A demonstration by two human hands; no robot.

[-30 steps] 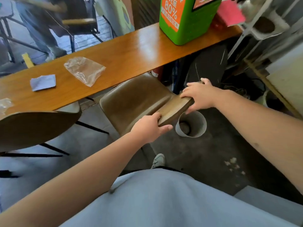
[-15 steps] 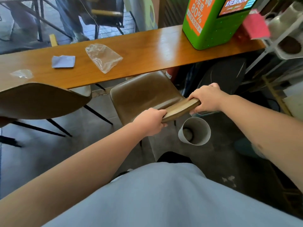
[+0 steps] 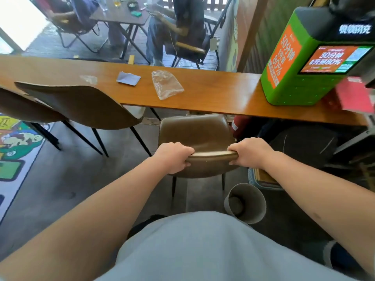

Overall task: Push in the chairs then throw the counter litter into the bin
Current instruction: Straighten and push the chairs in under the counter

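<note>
Two hands, left hand [image 3: 175, 157] and right hand [image 3: 250, 152], each grip closed around the chair [image 3: 195, 130] backrest.

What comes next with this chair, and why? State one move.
Probably push the chair straight forward under the counter. Both the left hand and right hand grip its backrest top, it faces the counter squarely, and only the seat's front edge is under the countertop.
</note>
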